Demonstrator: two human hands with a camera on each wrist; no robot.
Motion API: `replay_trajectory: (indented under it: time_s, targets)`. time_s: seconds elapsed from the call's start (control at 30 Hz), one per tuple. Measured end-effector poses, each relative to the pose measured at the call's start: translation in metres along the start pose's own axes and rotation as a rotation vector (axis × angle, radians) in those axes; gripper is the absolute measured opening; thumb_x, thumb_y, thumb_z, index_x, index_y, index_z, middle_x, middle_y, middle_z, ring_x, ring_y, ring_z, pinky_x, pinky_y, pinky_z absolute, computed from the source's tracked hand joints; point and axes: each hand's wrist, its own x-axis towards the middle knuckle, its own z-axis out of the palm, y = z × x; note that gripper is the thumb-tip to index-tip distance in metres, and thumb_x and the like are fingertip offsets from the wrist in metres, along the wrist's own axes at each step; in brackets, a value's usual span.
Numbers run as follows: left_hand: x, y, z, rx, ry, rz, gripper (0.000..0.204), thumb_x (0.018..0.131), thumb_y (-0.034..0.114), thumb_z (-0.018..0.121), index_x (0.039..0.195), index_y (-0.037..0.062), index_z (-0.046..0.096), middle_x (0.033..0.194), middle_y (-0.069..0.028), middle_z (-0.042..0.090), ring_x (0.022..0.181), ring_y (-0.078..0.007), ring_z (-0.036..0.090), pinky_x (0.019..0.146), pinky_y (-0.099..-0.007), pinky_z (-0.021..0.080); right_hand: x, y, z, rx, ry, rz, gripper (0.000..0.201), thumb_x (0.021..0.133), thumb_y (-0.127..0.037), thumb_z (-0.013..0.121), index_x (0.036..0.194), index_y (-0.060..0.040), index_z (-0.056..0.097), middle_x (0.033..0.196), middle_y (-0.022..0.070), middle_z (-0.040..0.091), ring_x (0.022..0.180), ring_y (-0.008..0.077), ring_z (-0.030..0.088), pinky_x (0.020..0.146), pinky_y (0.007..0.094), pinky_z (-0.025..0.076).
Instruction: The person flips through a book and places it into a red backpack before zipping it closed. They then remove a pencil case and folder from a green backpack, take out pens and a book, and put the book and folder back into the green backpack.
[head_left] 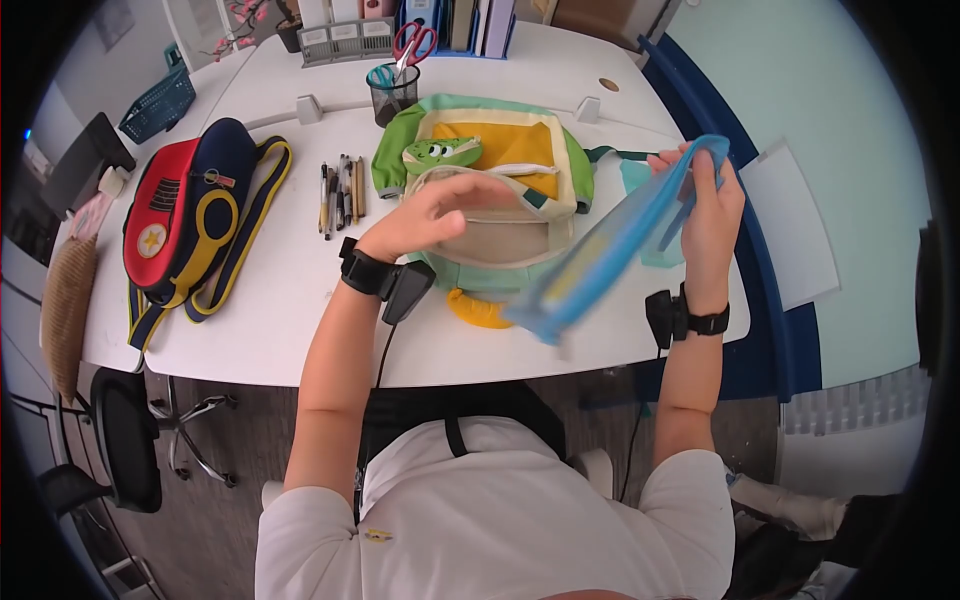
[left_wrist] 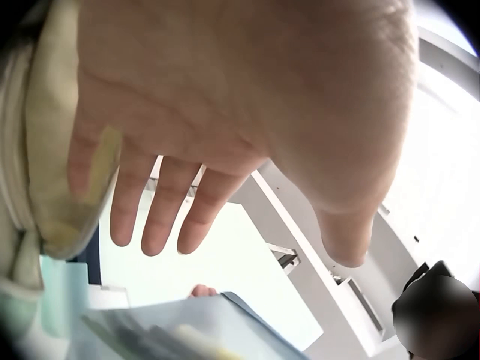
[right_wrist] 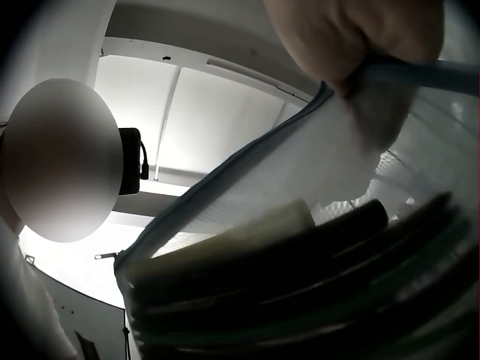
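Observation:
My right hand (head_left: pixel 712 215) grips the upper corner of a blue translucent zip pouch (head_left: pixel 610 262), which hangs slanting down to the left over the table. Dark, flat items and a pale yellow one show inside the pouch (right_wrist: pixel 217 199) in the right wrist view. A green and cream backpack (head_left: pixel 480 276) lies unzipped in the middle, with a yellow inner panel and a green cartoon-faced pouch (head_left: pixel 440 152) on it. Over its opening is my left hand (head_left: pixel 425 212), fingers extended and thumb apart. The left wrist view shows its bare palm (left_wrist: pixel 225 97), holding nothing.
Several pens (head_left: pixel 342 195) lie left of the backpack. Further left is a red and navy backpack (head_left: pixel 165 225) with straps. Behind stand a mesh pen cup (head_left: pixel 393 103) with scissors and a file rack (head_left: pixel 345 48). A turquoise item (head_left: pixel 660 250) lies behind the blue pouch.

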Motion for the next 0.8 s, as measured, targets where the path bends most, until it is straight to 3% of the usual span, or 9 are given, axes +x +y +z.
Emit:
replay_trajectory:
  time_s: [0.07,0.23,0.33,0.37,0.47,0.57,0.67,0.77,0.8]
  targets:
    - [0.002,0.0,0.006,-0.169,-0.135,0.04,0.095,0.07,0.072,0.056,0.13,0.0,0.04,0.131,-0.0145,0.045,0.124,-0.0257,0.04,0.103,-0.0406,0.03,0.013,0.006,0.0,-0.019,-0.034,0.003,0.027,0.096,-0.023,0.045,0.097,0.0027,0.054,0.088,0.0137,0.064,0.082,0.0239,0.066,0.071,0.0298,0.052]
    - [0.006,-0.001,0.019,-0.2,-0.195,0.076,0.104,0.067,0.068,0.064,0.139,0.0044,0.025,0.142,-0.0145,0.03,0.131,-0.0277,0.03,0.105,-0.0445,0.026,0.041,0.034,0.008,-0.187,-0.017,-0.081,0.025,0.095,-0.019,0.045,0.094,0.0033,0.056,0.079,0.0133,0.065,0.069,0.0217,0.067,0.061,0.0281,0.051]
    - [0.009,-0.003,0.026,-0.191,-0.136,0.006,0.107,0.065,0.058,0.072,0.142,0.0062,0.019,0.145,-0.0141,0.025,0.133,-0.0271,0.027,0.105,-0.0443,0.025,0.055,0.035,0.011,-0.768,0.101,-0.242,0.027,0.095,-0.021,0.045,0.098,0.0045,0.055,0.078,0.0155,0.064,0.072,0.0225,0.067,0.064,0.0304,0.052]
    - [0.01,-0.004,0.028,-0.191,-0.106,-0.032,0.108,0.064,0.054,0.076,0.142,0.0067,0.018,0.145,-0.014,0.024,0.133,-0.0268,0.026,0.105,-0.044,0.025,0.057,0.035,0.015,-0.738,0.099,-0.269,0.025,0.094,-0.018,0.045,0.098,0.0051,0.055,0.074,0.0175,0.062,0.068,0.0245,0.066,0.061,0.0312,0.051]
    - [0.012,-0.02,0.032,-0.117,-0.064,-0.054,0.098,0.07,0.032,0.078,0.142,0.0063,0.016,0.141,-0.0134,0.031,0.128,-0.0253,0.035,0.101,-0.0402,0.032,0.058,0.027,0.03,-0.712,0.096,-0.338,0.022,0.091,-0.013,0.046,0.097,0.0059,0.056,0.067,0.021,0.06,0.061,0.0286,0.065,0.055,0.0325,0.05]
    - [0.016,-0.012,0.037,-0.083,0.13,-0.089,0.067,0.079,0.02,0.07,0.134,0.007,0.034,0.125,-0.0099,0.048,0.116,-0.0217,0.048,0.095,-0.0331,0.041,0.061,0.022,0.035,-0.739,0.098,-0.343,0.022,0.091,-0.013,0.046,0.097,0.0053,0.056,0.069,0.0191,0.062,0.063,0.0283,0.066,0.057,0.0317,0.051]
    - [0.013,-0.018,0.027,0.036,0.2,-0.117,0.035,0.084,0.008,0.062,0.116,0.006,0.05,0.108,-0.0046,0.058,0.102,-0.014,0.056,0.085,-0.0261,0.046,0.063,0.02,0.033,-0.611,0.106,-0.254,0.023,0.092,-0.015,0.046,0.099,0.005,0.055,0.075,0.0152,0.064,0.065,0.026,0.067,0.059,0.0298,0.052]
    - [0.011,0.002,0.019,0.039,0.316,-0.253,0.023,0.084,0.006,0.061,0.105,0.0043,0.054,0.104,-0.0022,0.056,0.098,-0.0089,0.053,0.085,-0.0252,0.044,0.058,0.001,0.034,-0.484,0.124,-0.195,0.025,0.092,-0.017,0.048,0.103,0.0046,0.056,0.082,0.0119,0.065,0.067,0.0234,0.068,0.061,0.0278,0.054]
    - [0.011,0.001,0.02,-0.015,0.408,-0.114,0.02,0.085,0.008,0.06,0.104,0.0047,0.054,0.102,-0.0021,0.057,0.095,-0.0085,0.054,0.083,-0.0249,0.045,0.058,-0.002,0.033,-0.452,0.133,-0.199,0.025,0.092,-0.017,0.048,0.103,0.0046,0.056,0.083,0.012,0.065,0.067,0.0232,0.068,0.061,0.0276,0.054]
